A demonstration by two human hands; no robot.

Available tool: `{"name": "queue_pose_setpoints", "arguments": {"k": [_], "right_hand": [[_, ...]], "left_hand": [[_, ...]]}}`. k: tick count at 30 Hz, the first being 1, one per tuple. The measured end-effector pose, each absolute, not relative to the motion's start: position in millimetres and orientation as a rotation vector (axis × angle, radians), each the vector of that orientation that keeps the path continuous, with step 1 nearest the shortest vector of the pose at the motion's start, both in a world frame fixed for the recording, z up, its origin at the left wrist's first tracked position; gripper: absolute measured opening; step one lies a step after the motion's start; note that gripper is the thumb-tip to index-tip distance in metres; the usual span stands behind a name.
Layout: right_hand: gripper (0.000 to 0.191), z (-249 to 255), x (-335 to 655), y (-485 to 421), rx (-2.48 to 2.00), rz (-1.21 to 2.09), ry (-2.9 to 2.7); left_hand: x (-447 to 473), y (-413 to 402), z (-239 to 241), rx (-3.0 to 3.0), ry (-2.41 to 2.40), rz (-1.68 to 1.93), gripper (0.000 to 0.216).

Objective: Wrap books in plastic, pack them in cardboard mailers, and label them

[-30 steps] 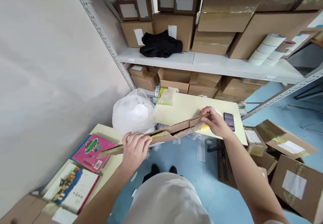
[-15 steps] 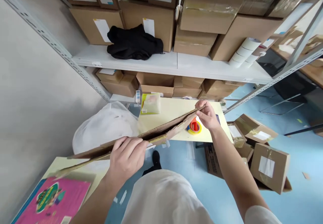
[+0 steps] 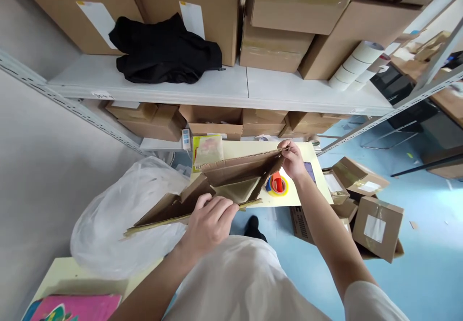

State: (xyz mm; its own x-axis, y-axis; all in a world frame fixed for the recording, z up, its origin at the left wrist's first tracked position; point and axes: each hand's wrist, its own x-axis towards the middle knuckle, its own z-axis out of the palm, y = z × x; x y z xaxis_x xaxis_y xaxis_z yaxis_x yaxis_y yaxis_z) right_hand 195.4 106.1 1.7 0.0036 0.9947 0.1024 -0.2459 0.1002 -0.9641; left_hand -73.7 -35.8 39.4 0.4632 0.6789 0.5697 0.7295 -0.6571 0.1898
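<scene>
A flattened cardboard box [image 3: 220,181] hangs in the air in front of me, partly spread so its inside shows. My left hand [image 3: 210,222] grips its near lower edge with curled fingers. My right hand [image 3: 291,159] pinches its far upper corner. Under the box lies a pale yellow table [image 3: 307,195] with a red and yellow tape dispenser [image 3: 277,184], a dark phone [image 3: 309,170] partly hidden by my wrist, and a yellow-green packet [image 3: 208,150].
A big white plastic bag [image 3: 123,220] sits at the left. Metal shelves [image 3: 231,89] behind hold cardboard boxes, a black garment [image 3: 162,51] and white rolls [image 3: 356,65]. Taped boxes [image 3: 376,227] lie on the blue floor at right. A pink book [image 3: 72,307] lies on a near table.
The flat cardboard has been raised and spread apart between my hands, showing its inner faces. The view has swung right, so the books have slid out at the lower left.
</scene>
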Motion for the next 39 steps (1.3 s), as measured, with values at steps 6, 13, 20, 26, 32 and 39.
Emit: {"name": "queue_pose_setpoints", "arguments": {"k": [6, 13, 20, 26, 32, 39], "right_hand": [[0.021, 0.4, 218.4, 135.0, -0.941, 1.251, -1.076], [0.030, -2.7, 257.2, 175.3, -0.910, 1.387, -1.086], [0.059, -15.1, 268.1, 187.8, -0.947, 1.367, -1.377], [0.106, -16.8, 255.3, 149.2, -1.406, 0.760, -1.672], [0.111, -33.6, 251.4, 121.2, -1.484, 0.622, -1.660], [0.099, -40.4, 240.0, 119.4, -1.448, 0.638, -1.540]], "left_hand": [[-39.2, -19.7, 31.9, -2.644, -1.310, -0.842, 0.019], [12.3, 6.8, 35.5, -2.692, -1.413, -0.692, 0.020], [30.3, 23.6, 31.4, -2.677, -1.503, -0.691, 0.018], [30.4, 22.0, 28.8, -2.657, -1.484, -0.690, 0.021], [15.9, 19.9, 39.5, -2.673, -1.595, -0.847, 0.017], [-44.6, 45.6, 73.3, -2.176, -2.281, -0.213, 0.086]]}}
